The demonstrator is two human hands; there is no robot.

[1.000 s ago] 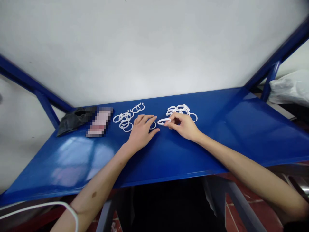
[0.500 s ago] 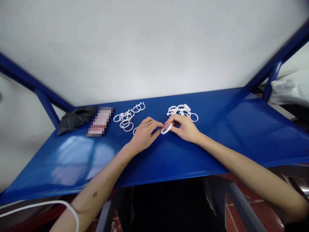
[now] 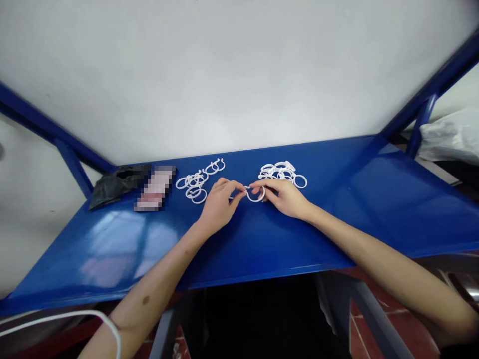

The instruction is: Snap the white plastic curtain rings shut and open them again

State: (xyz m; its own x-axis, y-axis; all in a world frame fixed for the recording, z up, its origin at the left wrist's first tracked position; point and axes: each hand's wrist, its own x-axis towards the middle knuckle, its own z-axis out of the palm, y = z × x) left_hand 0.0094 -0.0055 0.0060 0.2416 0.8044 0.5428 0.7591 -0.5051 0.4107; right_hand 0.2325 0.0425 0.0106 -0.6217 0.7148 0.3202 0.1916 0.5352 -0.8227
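Between my hands is a white plastic curtain ring (image 3: 256, 201), held just over the blue table, with a gap showing at its upper left. My left hand (image 3: 220, 203) pinches one end of it between thumb and fingertips. On the other side, my right hand (image 3: 287, 198) grips the ring with thumb and fingers. Left of my left hand lies a loose cluster of white rings (image 3: 196, 195), some with open ends. Behind my right hand rests a heap of several more rings (image 3: 300, 181), partly hidden by the hand. A white sliver shows beside my left fingers.
The blue table (image 3: 262, 249) runs up to a pale wall, with blue frame bars on both sides. A black plastic bag (image 3: 112, 188) and a blurred-out packet (image 3: 154, 189) lie at the left. A white cable (image 3: 75, 315) crosses by my left forearm.
My left hand has moved from spread fingers beside the ring to a pinch on its end. The ring has turned between my hands and now shows a gap. Both clusters are unchanged.
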